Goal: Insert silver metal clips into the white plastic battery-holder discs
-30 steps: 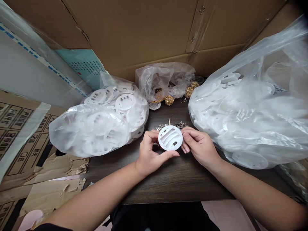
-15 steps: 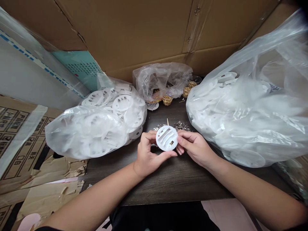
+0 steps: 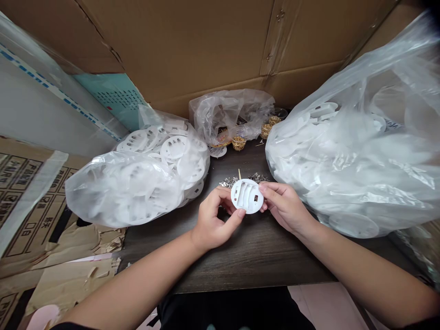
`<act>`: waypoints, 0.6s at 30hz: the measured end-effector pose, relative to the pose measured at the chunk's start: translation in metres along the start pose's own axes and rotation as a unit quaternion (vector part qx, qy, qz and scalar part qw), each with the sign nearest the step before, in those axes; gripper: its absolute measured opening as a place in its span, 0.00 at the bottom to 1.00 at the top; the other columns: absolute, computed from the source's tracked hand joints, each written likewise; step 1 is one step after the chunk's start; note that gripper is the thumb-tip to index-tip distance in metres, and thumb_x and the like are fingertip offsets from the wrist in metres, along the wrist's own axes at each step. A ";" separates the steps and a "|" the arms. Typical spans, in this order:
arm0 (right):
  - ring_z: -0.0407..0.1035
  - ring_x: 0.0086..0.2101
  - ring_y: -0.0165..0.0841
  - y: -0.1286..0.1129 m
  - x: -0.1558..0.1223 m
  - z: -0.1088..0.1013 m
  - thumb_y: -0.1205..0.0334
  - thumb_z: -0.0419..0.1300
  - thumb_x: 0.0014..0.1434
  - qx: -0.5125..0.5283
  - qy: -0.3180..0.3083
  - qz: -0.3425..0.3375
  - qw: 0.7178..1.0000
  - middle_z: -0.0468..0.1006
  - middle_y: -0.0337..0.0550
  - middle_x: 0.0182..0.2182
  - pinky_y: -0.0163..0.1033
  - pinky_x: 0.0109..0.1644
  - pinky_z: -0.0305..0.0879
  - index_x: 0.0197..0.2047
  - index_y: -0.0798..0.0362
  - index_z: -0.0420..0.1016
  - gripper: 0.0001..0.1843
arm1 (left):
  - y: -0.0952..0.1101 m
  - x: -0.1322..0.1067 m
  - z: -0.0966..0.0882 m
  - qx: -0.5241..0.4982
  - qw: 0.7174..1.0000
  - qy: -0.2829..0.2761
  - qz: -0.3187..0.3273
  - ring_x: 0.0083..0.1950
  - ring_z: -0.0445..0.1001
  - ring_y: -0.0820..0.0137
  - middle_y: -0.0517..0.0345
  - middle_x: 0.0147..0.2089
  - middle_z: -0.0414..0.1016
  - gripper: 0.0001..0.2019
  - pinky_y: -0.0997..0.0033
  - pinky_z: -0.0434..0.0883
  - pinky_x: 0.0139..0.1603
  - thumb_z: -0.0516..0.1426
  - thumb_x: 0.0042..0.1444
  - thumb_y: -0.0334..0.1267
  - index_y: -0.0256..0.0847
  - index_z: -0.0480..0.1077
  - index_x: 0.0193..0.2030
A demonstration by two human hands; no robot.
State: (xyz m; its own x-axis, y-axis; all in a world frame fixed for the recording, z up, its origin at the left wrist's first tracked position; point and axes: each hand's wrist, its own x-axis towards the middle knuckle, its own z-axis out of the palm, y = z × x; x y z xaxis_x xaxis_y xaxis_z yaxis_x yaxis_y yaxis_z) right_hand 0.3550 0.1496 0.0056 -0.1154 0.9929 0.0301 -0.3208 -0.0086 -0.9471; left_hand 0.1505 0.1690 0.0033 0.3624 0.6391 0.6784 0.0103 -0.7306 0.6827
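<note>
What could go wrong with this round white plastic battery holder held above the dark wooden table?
The white battery holder, pinched at its edge by the left hand and right hand, could slip and fall onto the loose silver metal clips behind it, scattering them. The bulging clear plastic bag of white discs beside the right hand could also slide against the hands and jog the holder.

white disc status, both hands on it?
Left hand, right hand both gripping white plastic disc by rim. Silvery metal parts behind it. Bagged discs flank hands, not blocking.
</note>
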 end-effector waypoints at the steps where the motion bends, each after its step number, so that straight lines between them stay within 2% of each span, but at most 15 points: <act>1: 0.64 0.26 0.25 0.001 0.000 0.000 0.49 0.67 0.64 0.001 0.003 0.000 1.000 0.70 0.39 0.23 0.34 0.31 0.58 0.28 0.56 0.78 0.19 | 0.000 0.000 0.000 0.003 1.000 0.002 0.003 0.33 0.71 0.78 0.57 0.40 0.71 0.15 0.79 0.74 0.33 0.65 0.58 0.32 0.38 0.65 0.47; 5: 0.64 0.25 0.25 0.002 0.000 -0.001 0.49 0.67 0.64 -0.005 0.004 0.001 1.000 0.71 0.40 0.24 0.33 0.30 0.58 0.30 0.56 0.79 0.19 | -0.001 -0.003 0.002 0.008 1.000 0.007 -0.016 0.35 0.75 0.75 0.55 0.43 0.73 0.26 0.78 0.76 0.32 0.69 0.54 0.35 0.40 0.64 0.57; 9: 0.64 0.26 0.25 0.003 0.000 -0.003 0.49 0.67 0.64 -0.014 0.003 -0.007 1.000 0.71 0.40 0.25 0.33 0.31 0.60 0.32 0.55 0.80 0.18 | -0.002 -0.005 0.001 0.010 0.999 -0.032 -0.038 0.41 0.80 0.68 0.45 0.53 0.75 0.37 0.74 0.79 0.35 0.69 0.54 0.37 0.41 0.61 0.68; 13: 0.65 0.28 0.27 0.004 0.000 -0.005 0.48 0.67 0.64 -0.035 0.007 -0.017 0.999 0.72 0.40 0.28 0.34 0.33 0.62 0.33 0.53 0.81 0.17 | -0.004 -0.003 -0.001 0.006 0.998 -0.053 -0.034 0.44 0.80 0.66 0.42 0.57 0.75 0.36 0.74 0.79 0.35 0.70 0.54 0.42 0.40 0.64 0.67; 18: 0.65 0.32 0.28 0.007 -0.002 -0.009 0.49 0.64 0.67 -0.063 0.017 -0.039 0.997 0.71 0.41 0.30 0.36 0.36 0.62 0.34 0.53 0.80 0.17 | -0.007 -0.003 0.000 0.000 0.997 -0.048 -0.056 0.36 0.78 0.71 0.47 0.50 0.76 0.37 0.76 0.76 0.29 0.73 0.50 0.46 0.39 0.66 0.63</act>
State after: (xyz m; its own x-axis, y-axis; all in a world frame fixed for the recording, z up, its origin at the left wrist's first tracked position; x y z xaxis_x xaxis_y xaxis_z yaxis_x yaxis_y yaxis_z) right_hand 0.3611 0.1488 -0.0038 -0.0619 0.9933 0.0971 -0.2070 0.0824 -0.9749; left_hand 0.1495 0.1718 -0.0039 0.4466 0.6907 0.5687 0.0551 -0.6556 0.7531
